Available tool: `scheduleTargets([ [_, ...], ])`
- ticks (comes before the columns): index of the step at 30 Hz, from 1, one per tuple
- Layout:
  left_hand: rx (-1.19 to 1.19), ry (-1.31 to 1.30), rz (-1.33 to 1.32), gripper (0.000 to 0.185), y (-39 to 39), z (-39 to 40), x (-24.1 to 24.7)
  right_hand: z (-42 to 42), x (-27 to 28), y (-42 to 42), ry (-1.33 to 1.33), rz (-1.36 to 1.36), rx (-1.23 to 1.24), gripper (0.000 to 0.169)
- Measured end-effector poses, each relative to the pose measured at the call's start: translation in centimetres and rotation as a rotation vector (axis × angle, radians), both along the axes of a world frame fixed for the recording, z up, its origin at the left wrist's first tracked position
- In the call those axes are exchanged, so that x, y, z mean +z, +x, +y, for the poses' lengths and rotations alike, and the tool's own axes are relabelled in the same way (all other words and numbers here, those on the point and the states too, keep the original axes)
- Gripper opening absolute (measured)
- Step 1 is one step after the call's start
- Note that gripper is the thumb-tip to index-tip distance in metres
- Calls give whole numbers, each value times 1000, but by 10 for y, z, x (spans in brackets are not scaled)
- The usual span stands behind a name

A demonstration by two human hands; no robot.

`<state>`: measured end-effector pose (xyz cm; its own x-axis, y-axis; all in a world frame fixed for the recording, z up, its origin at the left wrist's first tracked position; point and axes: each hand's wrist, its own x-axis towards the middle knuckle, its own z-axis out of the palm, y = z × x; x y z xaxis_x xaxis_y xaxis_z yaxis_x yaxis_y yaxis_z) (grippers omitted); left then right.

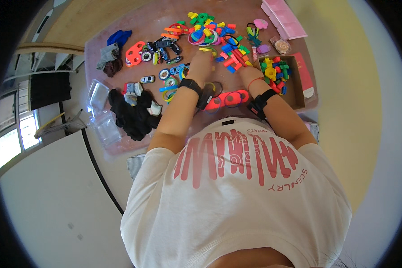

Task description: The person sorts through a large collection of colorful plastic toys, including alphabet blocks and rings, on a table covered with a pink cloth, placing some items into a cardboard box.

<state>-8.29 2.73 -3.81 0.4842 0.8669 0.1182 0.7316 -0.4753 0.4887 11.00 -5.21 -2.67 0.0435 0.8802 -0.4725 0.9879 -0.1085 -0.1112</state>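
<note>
Both of my hands reach over the table into a spread of small plastic toys. My left hand (202, 63) is beside a yellow piece (206, 50) at its fingertips; whether it grips the piece cannot be made out. Just past it lies a heap of coloured building blocks (227, 29) with several bands and rings (201, 39) in it. My right hand (249, 72) is next to red blocks (232, 61), its fingers mostly hidden by the hand itself. To its right stands a cardboard box (293, 97) holding yellow, green, blue and red blocks (276, 74).
A red perforated strip (236, 98) lies between my forearms. Toy cars (147, 79), tape rolls (171, 81), black cloth (134, 115) and clear plastic boxes (105, 127) are on the left. A pink divided tray (284, 18) sits at the far right, near a red booklet (303, 72).
</note>
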Motion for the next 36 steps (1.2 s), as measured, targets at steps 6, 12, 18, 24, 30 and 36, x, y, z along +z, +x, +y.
scheduleTargets([
  [6,62,-101,180,24,15,6,-8,5,7,0,-59,-43,43,23],
  [12,53,-95,150,32,15,7,-2,4,-17,9,44,120,100,19],
  [18,-97,-39,-13,27,18,-4,-1,12,2,6,187,277,32,20],
  [24,-71,-35,167,29,33,-6,-6,18,-31,7,285,332,67,18],
  [30,-110,-119,147,20,22,-15,5,16,-35,-4,203,262,44,20],
  [36,-152,-92,49,23,14,-21,11,17,-30,-10,218,213,84,18],
])
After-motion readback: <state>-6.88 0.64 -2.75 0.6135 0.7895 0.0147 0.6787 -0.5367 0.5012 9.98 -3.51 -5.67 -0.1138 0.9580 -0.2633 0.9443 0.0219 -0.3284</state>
